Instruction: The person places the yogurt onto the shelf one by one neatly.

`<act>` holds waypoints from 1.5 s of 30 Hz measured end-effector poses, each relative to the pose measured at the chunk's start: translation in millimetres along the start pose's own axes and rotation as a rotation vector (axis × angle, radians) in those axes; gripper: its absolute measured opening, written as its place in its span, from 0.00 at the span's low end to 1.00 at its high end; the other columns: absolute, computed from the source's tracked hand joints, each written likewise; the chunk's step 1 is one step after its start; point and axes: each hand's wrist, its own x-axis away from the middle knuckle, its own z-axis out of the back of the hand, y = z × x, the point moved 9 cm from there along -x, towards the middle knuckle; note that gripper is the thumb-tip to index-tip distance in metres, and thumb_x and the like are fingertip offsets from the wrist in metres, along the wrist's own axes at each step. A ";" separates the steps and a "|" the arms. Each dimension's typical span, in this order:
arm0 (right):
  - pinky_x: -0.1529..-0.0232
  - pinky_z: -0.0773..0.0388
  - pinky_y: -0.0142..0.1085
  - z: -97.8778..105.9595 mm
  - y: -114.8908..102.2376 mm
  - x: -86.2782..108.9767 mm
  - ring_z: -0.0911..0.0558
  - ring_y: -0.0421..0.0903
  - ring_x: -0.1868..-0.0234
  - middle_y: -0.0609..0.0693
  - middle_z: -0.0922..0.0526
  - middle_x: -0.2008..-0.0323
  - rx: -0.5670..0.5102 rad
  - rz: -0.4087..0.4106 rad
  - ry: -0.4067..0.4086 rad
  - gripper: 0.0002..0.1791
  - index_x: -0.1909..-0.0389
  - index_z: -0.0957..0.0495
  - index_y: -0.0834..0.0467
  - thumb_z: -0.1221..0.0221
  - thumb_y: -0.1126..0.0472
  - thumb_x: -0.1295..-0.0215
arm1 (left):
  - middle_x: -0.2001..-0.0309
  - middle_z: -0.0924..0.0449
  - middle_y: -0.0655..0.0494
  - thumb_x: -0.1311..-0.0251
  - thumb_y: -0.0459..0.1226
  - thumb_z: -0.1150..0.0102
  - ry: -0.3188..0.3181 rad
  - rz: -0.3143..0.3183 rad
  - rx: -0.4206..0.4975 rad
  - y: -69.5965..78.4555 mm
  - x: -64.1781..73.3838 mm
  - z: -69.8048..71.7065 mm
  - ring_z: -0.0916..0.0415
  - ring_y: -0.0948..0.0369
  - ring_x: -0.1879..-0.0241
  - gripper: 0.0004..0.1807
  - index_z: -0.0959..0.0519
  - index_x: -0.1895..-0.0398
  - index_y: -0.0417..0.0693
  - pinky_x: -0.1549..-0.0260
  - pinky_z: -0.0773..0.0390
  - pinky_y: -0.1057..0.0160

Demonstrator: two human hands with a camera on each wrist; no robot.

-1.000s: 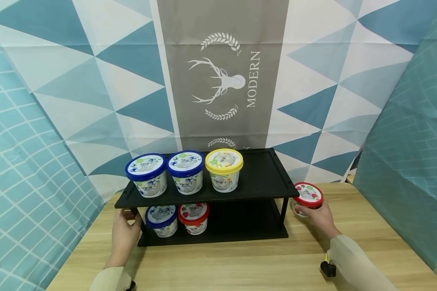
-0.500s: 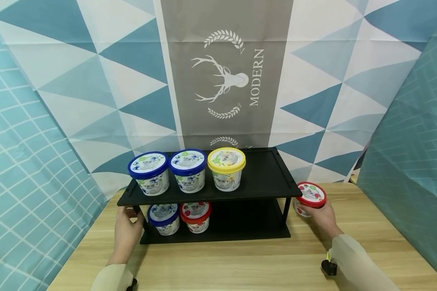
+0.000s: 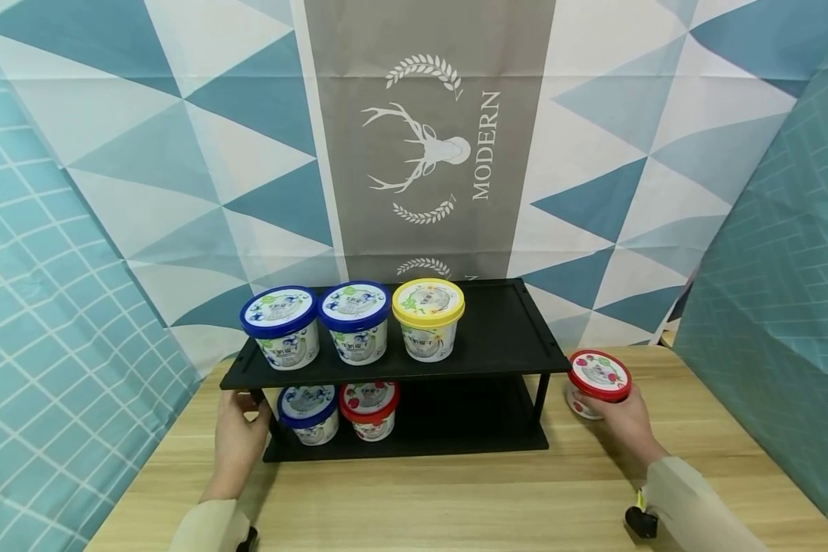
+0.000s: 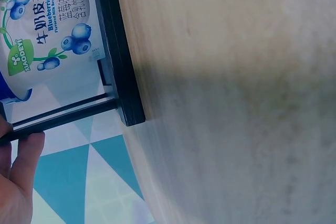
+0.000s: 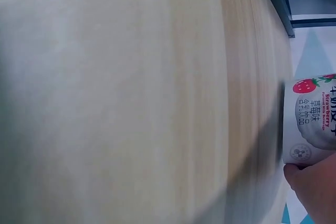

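Note:
A black two-tier rack [image 3: 497,322] stands on the wooden table. At its left end my left hand [image 3: 240,437] grips the black post; in the left wrist view its fingers [image 4: 29,156] close on the thin bar beside a blueberry-printed cup [image 4: 50,30]. To the right of the rack, my right hand [image 3: 628,422] holds a red-lidded strawberry milk cup [image 3: 599,376] by its side. The strawberry print of this cup [image 5: 315,108] shows in the right wrist view, with the hand's fingers partly out of frame.
On the top tier are two blue-lidded cups [image 3: 279,330] [image 3: 356,326] and a yellow-lidded cup [image 3: 429,322]. Below sit a blue-lidded cup [image 3: 309,414] and a red-lidded cup [image 3: 370,410]. Patterned cloth [image 3: 428,153] hangs behind the table [image 3: 414,506].
My right hand has shifted a little rightward with the red-lidded cup, widening its distance from the rack. My left hand stays at the rack's post. The head view has moved slightly.

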 end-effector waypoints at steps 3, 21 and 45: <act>0.35 0.41 0.60 4.9 1.1 4.0 0.46 0.66 0.32 0.69 0.51 0.30 0.026 -0.013 0.000 0.63 0.29 0.64 0.65 0.35 0.39 0.50 | 0.60 0.30 0.41 0.47 0.23 0.47 0.004 0.003 0.005 -0.8 0.1 0.2 0.28 0.51 0.66 0.22 0.35 0.48 0.37 0.71 0.28 0.69; 0.37 0.39 0.61 28.6 -14.7 21.9 0.45 0.67 0.33 0.69 0.50 0.30 0.059 0.042 -0.004 0.59 0.28 0.63 0.64 0.35 0.42 0.47 | 0.61 0.30 0.42 0.47 0.23 0.46 0.025 0.002 0.017 -4.4 -1.1 0.4 0.32 0.71 0.69 0.18 0.34 0.52 0.39 0.74 0.33 0.79; 0.38 0.38 0.62 51.1 -18.2 44.4 0.45 0.67 0.34 0.69 0.50 0.31 0.089 0.017 -0.033 0.61 0.28 0.63 0.66 0.34 0.42 0.48 | 0.59 0.30 0.41 0.47 0.24 0.47 0.007 0.010 0.004 -4.3 -1.1 -1.1 0.29 0.61 0.67 0.21 0.34 0.48 0.39 0.75 0.36 0.80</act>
